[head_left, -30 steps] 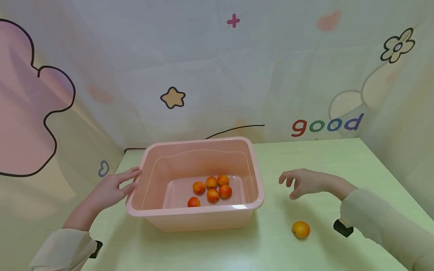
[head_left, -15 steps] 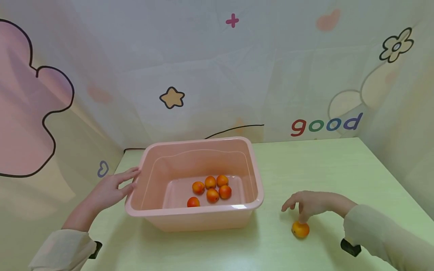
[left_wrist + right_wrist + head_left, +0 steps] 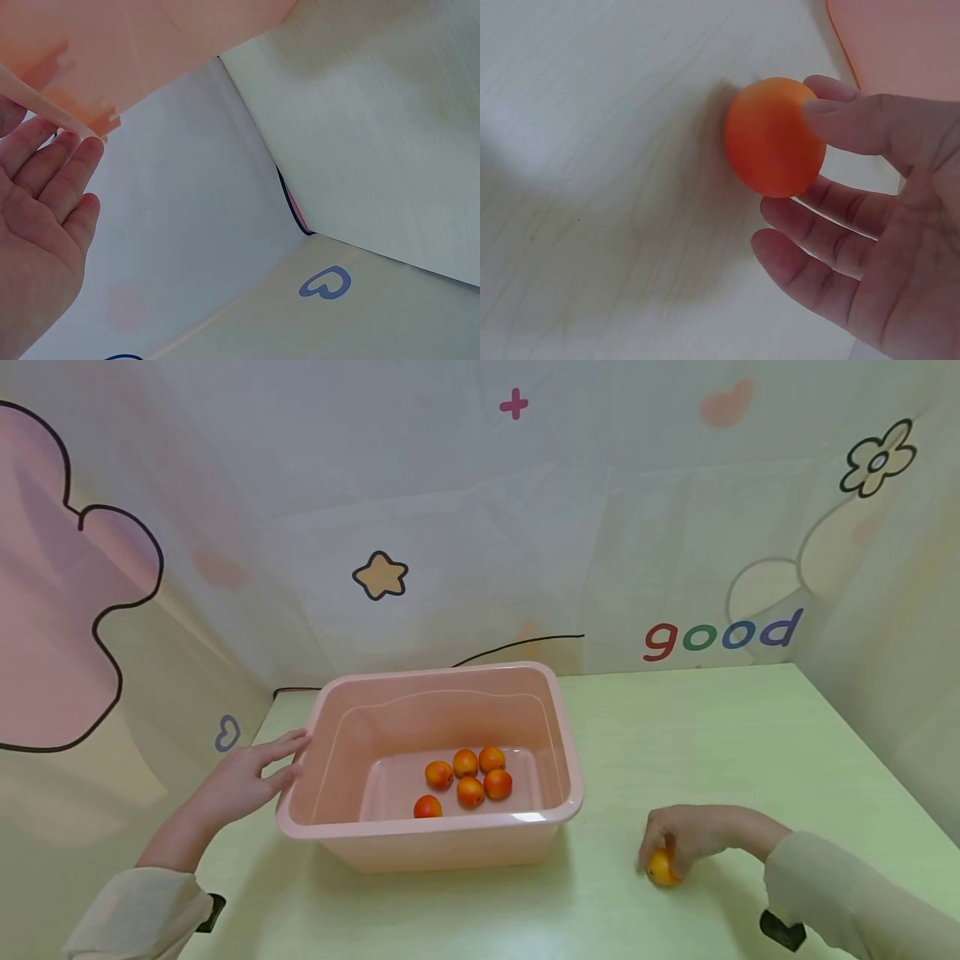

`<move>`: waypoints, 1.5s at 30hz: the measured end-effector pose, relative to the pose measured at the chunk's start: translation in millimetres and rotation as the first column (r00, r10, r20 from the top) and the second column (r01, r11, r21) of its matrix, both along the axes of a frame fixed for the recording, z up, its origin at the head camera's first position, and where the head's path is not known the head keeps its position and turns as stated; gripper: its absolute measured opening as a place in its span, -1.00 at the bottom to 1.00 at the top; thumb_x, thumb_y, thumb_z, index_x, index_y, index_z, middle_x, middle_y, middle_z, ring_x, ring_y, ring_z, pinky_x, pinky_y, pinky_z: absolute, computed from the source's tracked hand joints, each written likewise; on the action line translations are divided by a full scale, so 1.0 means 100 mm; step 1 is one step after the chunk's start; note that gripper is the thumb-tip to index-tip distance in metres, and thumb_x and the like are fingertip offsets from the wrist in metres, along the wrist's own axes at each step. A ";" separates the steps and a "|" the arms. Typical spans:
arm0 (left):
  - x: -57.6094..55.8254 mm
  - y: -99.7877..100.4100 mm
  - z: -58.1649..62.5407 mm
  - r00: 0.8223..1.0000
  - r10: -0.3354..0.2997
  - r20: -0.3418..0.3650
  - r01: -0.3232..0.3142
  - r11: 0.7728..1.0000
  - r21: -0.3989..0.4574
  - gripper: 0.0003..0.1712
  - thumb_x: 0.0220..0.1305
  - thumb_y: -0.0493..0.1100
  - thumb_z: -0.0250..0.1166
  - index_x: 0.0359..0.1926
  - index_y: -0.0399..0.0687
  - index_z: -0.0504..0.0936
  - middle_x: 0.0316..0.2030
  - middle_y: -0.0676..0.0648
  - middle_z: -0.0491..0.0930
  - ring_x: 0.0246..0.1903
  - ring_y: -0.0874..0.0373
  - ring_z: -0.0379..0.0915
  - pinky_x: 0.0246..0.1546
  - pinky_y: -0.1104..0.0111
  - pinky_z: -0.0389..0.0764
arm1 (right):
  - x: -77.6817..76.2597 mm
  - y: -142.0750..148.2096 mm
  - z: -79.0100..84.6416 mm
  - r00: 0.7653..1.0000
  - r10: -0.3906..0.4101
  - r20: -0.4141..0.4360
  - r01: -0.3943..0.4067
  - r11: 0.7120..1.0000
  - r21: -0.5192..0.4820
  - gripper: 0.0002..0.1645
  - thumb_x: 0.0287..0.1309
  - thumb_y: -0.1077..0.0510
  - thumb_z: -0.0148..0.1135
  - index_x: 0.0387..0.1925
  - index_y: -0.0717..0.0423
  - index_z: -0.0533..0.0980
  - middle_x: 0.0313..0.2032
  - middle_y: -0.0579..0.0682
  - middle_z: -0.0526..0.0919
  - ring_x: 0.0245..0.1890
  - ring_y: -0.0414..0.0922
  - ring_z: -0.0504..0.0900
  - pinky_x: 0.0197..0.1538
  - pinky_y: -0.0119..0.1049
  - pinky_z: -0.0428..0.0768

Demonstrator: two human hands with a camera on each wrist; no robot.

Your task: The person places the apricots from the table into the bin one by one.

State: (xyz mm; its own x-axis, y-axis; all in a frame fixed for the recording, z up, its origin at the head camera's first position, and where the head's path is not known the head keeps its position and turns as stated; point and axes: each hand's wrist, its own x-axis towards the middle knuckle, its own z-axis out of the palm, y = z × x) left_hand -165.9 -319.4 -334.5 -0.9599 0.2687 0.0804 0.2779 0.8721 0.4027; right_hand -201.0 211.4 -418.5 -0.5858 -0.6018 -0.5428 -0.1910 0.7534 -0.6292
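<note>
A pink plastic bin point(image 3: 450, 845) stands on the table, with several orange-red apricot-like fruits point(image 3: 470, 792) on its floor. My left hand point(image 3: 243, 783) rests at the bin's left rim, fingers fairly straight; in the left wrist view the fingers point(image 3: 64, 176) touch under the lip. To the right of the bin, my right hand point(image 3: 693, 837) pinches a single orange fruit point(image 3: 663, 867) down at the table. Seen from the right wrist, the thumb point(image 3: 855, 124) presses the near side of this fruit and a fingertip is partly hidden behind it.
The pale green table point(image 3: 735, 727) reaches back to a printed cloth wall point(image 3: 465, 527). More cloth hangs along the left and right sides. The bin's front wall hides part of one fruit inside it.
My right hand has come down towards me onto the single fruit and taken hold of it between thumb and fingers. The left hand and the bin stay where they were.
</note>
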 end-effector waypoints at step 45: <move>0.03 0.02 0.04 0.999 0.025 0.045 -0.026 1.000 0.008 -0.45 0.23 -0.06 0.10 0.21 -0.16 0.30 0.22 -0.18 0.25 0.15 -0.24 0.19 -0.01 -0.09 0.30 | -0.22 0.07 0.33 0.988 -0.004 -0.153 -0.010 0.996 -0.094 -0.82 -0.08 0.23 0.21 -0.32 0.06 0.53 -0.50 -0.05 0.49 -0.54 -0.19 0.45 -0.48 -0.36 0.50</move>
State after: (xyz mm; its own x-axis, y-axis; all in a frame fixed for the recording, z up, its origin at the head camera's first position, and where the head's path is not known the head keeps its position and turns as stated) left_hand -163.4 -317.5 -330.1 -0.9691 0.2436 0.0391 0.2370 0.8750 0.4221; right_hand -223.1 217.9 -385.9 -0.6557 -0.6478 -0.3878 -0.2924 0.6914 -0.6606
